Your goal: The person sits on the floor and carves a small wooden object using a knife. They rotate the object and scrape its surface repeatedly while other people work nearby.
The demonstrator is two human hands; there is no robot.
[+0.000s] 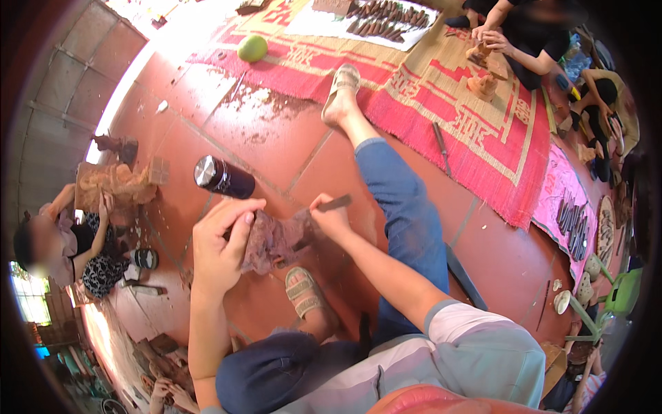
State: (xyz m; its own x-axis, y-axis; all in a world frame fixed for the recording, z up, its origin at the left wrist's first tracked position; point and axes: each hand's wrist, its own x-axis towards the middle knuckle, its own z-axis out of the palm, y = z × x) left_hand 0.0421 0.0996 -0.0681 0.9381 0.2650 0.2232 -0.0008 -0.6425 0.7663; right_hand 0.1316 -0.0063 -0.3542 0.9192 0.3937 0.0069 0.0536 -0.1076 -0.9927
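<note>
Clay [272, 241] sits on the red tile floor [276, 131] between my feet, a brownish lump just near of a dark bottle [222, 177] with a silver cap that lies on its side. My left hand [221, 238] rests on the lump's left side, fingers bent over its top and thumb pointing down along it, so the hand is closed on the clay. My right hand [329, 217] is pinched shut on a flat dark tool [335, 203], whose blade sticks out to the right of my fingers; the hand touches the lump's right edge. My right leg in jeans [403, 228] stretches far across the tiles, its sandal [341, 86] reaching the edge of a red woven mat [448, 103]. My left foot, in a matching sandal [305, 293], is just near of the clay. A green round fruit [252, 48] lies far on the mat. To the left a person [69, 241] works a clay mass [114, 186] on a board. Far right, another person's hands [486, 38] hold a small clay figure [483, 84] on the mat. Dark sticks [389, 17] lie in rows on a white sheet at the far edge
</note>
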